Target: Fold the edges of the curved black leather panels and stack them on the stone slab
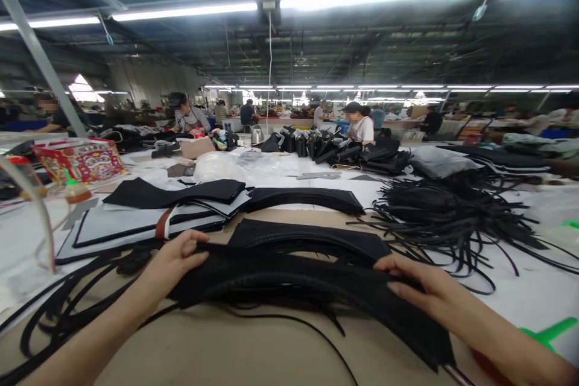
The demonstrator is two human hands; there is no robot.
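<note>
A curved black fabric panel (280,268) stretches between my two hands, arching over the beige board. My left hand (183,253) pinches its upper left edge between thumb and fingers. On the right, my right hand (420,283) grips its upper edge, thumb on the near face. Beneath the panel, more black layers partly show, and a thin black cord (294,316) trails across the board. Just behind lies a stack of similar curved black pieces (307,232), with another black stack (307,198) farther back. Long black strips (58,313) loop beside my left forearm.
Black and grey panels (122,226) are piled at left, near a red patterned box (79,160) and a small bottle (75,190). A tangled heap of black strips (447,205) lies at right, a green object (552,333) near my right forearm. People work at tables beyond.
</note>
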